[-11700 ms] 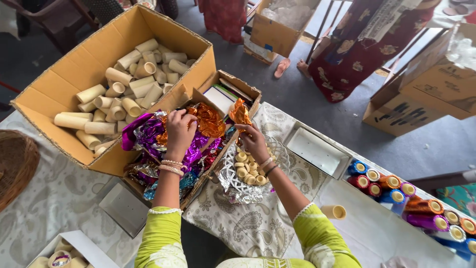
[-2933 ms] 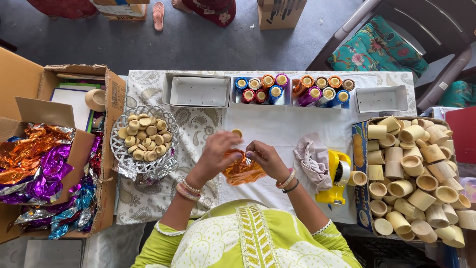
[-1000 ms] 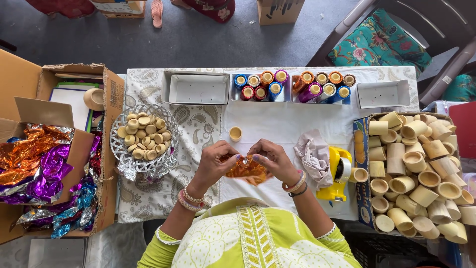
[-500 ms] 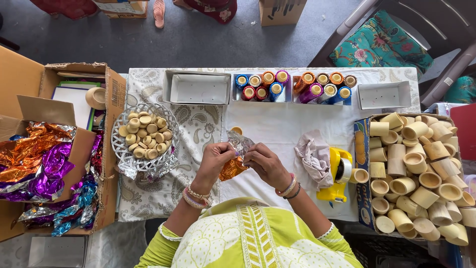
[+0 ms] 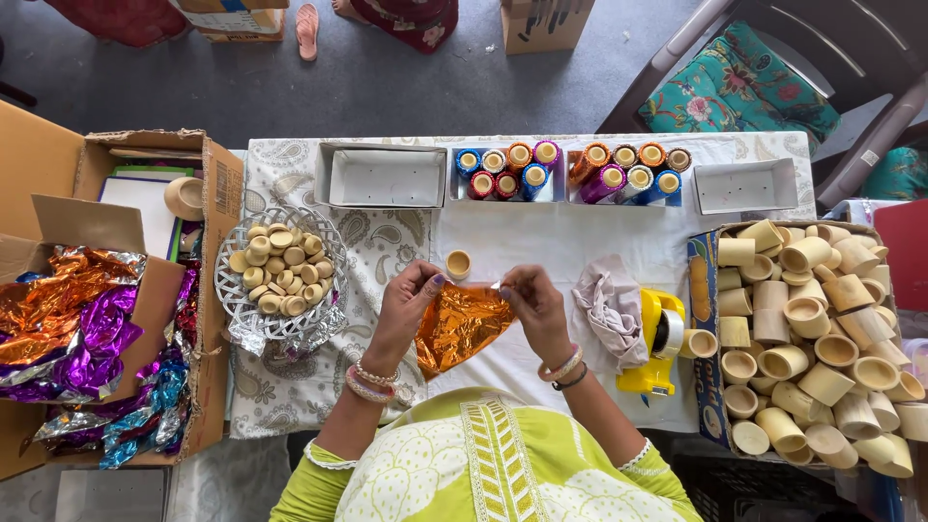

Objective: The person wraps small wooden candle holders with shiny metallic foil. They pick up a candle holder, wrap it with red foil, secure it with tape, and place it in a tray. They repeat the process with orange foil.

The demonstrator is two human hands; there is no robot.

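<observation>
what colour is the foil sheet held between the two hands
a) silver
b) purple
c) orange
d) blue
c: the foil sheet stretched between the left hand and the right hand is shiny orange; purple and blue foil shows only in the cardboard box at the left.
</observation>
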